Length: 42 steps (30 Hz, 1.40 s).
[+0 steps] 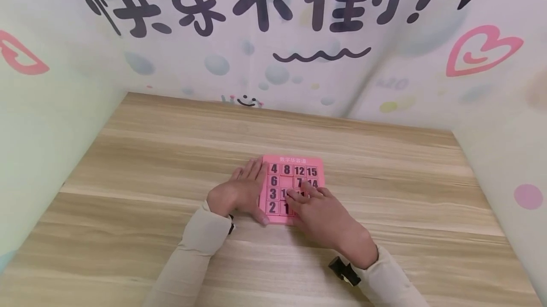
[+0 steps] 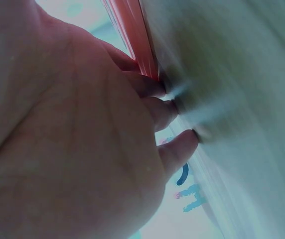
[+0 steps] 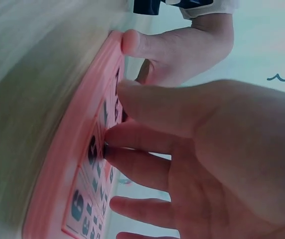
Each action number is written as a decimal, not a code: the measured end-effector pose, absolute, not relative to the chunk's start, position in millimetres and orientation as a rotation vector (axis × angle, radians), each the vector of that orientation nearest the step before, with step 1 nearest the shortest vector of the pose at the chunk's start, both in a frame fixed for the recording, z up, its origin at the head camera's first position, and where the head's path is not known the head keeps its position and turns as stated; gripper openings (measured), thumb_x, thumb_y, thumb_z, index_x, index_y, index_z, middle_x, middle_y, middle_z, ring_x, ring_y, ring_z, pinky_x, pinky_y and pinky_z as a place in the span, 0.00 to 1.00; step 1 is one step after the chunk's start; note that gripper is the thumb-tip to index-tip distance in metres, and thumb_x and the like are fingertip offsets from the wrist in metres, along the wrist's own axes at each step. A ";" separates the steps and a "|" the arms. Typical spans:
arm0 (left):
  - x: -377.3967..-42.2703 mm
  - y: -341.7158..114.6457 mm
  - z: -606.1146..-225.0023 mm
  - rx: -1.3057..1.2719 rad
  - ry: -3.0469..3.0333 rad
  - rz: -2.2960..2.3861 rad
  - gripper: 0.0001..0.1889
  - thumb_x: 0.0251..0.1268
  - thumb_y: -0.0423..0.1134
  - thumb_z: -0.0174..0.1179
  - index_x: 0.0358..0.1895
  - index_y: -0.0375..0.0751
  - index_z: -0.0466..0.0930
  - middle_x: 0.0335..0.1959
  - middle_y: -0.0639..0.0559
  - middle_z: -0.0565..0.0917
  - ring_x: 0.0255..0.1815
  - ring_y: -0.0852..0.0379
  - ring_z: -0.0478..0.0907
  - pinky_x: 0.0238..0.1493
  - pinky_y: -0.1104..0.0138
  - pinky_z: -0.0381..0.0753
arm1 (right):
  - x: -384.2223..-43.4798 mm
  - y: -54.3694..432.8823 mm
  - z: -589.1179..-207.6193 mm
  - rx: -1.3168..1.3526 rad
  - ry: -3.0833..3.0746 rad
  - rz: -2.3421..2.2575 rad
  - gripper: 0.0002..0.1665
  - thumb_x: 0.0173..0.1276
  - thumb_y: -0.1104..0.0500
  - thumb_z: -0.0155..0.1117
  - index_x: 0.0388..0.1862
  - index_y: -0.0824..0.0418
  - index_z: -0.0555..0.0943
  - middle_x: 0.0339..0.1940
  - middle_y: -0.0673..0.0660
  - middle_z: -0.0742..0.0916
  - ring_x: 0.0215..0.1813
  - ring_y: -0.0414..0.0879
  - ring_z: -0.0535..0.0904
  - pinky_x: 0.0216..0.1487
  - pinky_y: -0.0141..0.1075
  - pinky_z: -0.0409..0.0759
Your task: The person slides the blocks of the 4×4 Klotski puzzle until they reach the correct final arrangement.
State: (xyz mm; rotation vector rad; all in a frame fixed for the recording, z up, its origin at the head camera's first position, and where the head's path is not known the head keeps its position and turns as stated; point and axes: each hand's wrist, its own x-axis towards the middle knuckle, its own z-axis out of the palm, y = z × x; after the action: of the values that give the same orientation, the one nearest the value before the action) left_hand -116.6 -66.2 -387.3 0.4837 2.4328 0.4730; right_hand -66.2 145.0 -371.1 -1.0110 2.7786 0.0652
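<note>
A pink number sliding puzzle [image 1: 316, 160] lies flat on the table, its white tiles printed with dark numbers. One gap shows in the second row, right of the 6 tile [image 1: 274, 181]. Along the puzzle's left side rests my left hand [image 1: 241, 190], fingers extended and thumb at the near left corner. In the left wrist view, those fingertips touch the tabletop beside the pink edge [image 2: 130, 35]. My right hand [image 1: 326, 219] is over the puzzle's lower right part, fingertips on the tiles around the third row. It hides several tiles there.
The wood-grain table [image 1: 141, 169] extends around the puzzle. Behind it rises a white printed backdrop [image 1: 192, 69] with large dark characters, and pale panels stand on both sides. Black straps [image 1: 344, 271] show at the wrists near the light sleeves.
</note>
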 end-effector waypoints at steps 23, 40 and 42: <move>-118.9 -64.7 -387.5 0.466 2.421 0.451 0.74 0.41 0.59 0.78 0.80 0.38 0.28 0.81 0.44 0.27 0.82 0.46 0.24 0.81 0.52 0.31 | -85.2 143.3 -379.2 -0.900 2.809 0.032 0.28 0.76 0.48 0.56 0.72 0.52 0.72 0.73 0.51 0.73 0.77 0.60 0.63 0.73 0.58 0.64; -117.6 -65.7 -387.8 0.484 2.430 0.439 0.74 0.41 0.61 0.77 0.80 0.37 0.30 0.82 0.43 0.29 0.82 0.45 0.25 0.81 0.50 0.33 | -68.8 119.7 -379.5 -1.098 2.731 0.118 0.28 0.76 0.46 0.54 0.72 0.51 0.72 0.75 0.48 0.72 0.78 0.56 0.61 0.71 0.58 0.68; -117.6 -66.0 -387.7 0.487 2.431 0.441 0.74 0.41 0.61 0.77 0.80 0.37 0.29 0.82 0.42 0.29 0.82 0.45 0.25 0.81 0.50 0.33 | -68.1 119.3 -379.5 -1.084 2.734 0.120 0.29 0.76 0.46 0.54 0.72 0.51 0.72 0.75 0.47 0.72 0.78 0.56 0.61 0.71 0.57 0.67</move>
State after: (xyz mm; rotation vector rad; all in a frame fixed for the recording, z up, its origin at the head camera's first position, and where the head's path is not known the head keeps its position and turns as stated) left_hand -117.6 -66.0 -387.7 0.4868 2.4306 0.4414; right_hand -68.1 119.3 -379.5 -1.0840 2.7340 0.1196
